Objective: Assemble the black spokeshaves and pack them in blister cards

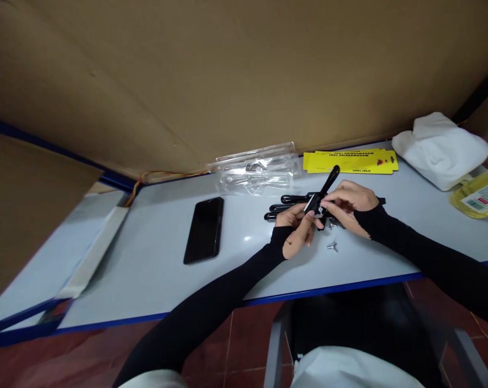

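My left hand (298, 229) is closed around the middle of a black spokeshave (328, 180), which is tilted so one handle points up and to the right. A pale blade edge shows near its centre. My right hand (353, 207) pinches at the tool's middle, thumb and forefinger together; whatever small piece lies between them is hidden. Beneath and behind my hands, several more black spokeshaves (277, 208) lie side by side on the table. A silver thumbscrew (333, 247) rests just below my hands, with more small silver hardware (333, 225) beside my right hand.
Left of my hands lies a black phone (203, 230). Clear plastic blister packs (256, 175) and yellow printed cards (349, 163) sit along the back panel. A white cloth bundle (440, 148) and a bottle of yellow liquid (480, 191) are at the right.
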### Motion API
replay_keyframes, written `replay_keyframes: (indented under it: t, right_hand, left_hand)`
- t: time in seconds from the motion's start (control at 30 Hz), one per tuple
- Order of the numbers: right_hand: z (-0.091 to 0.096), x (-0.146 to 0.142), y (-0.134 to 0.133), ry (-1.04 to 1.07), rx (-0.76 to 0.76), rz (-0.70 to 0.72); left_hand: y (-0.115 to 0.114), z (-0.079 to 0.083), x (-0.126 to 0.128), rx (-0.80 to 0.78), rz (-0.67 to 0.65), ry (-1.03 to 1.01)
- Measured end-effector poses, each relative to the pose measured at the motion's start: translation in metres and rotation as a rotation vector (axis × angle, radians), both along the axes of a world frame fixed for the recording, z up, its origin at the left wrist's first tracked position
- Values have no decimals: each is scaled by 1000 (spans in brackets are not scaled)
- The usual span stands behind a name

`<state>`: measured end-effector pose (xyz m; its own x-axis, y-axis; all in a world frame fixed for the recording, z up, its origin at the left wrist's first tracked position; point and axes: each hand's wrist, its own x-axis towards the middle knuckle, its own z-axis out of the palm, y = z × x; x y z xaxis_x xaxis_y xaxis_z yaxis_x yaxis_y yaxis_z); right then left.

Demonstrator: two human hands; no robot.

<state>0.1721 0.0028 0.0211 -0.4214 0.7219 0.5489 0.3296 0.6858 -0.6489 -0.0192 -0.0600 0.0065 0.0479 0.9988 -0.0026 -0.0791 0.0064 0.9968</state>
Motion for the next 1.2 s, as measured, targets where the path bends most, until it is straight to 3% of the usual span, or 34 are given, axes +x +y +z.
replay_keyframes:
  t: [0.2,0.5,0.7,0.93,1.2]
  right_hand:
    - [-4,-1,-6,-38,42,228]
    - [4,7,0,-231,267,51]
    - [1,3,4,-159,247,-72]
    - [-5,0,0,-38,103,139]
    - [-5,13,11,-164,189,228]
  left_hand:
    - [0,1,-1,31,-24,29]
    - [2,-1,-1,14,14,-17]
    - [3,-3,-1,2,24,-32]
    - [0,3,0,15,-26,48]
    - [1,2,1,17,-13,19]
